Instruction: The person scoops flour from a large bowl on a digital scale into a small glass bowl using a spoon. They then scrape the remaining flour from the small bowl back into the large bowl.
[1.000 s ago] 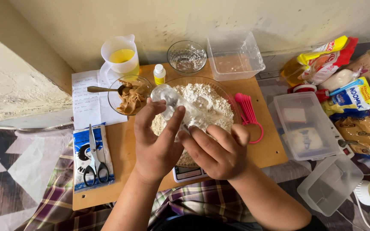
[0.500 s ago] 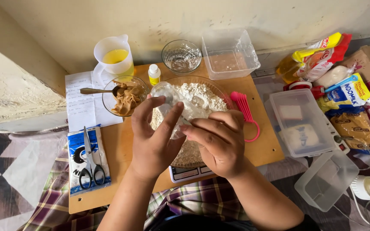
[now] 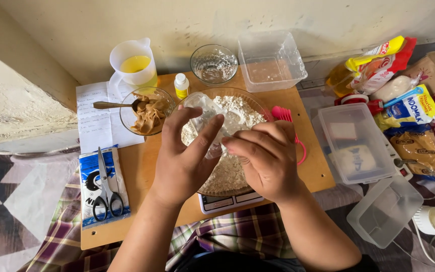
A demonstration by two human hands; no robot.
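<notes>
Both hands (image 3: 227, 156) pinch crinkled clear plastic bag (image 3: 205, 113) over powdery flour bowl (image 3: 242, 113).

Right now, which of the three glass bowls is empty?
The small glass bowl at the back, beside the measuring jug; the others hold flour and brown paste.

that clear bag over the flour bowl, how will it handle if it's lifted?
The bag looks thin and crumpled, so probably floppy and light. Both hands, left and right, pinch it over the flour bowl. White powder clings inside, so it may spill if tipped.
</notes>
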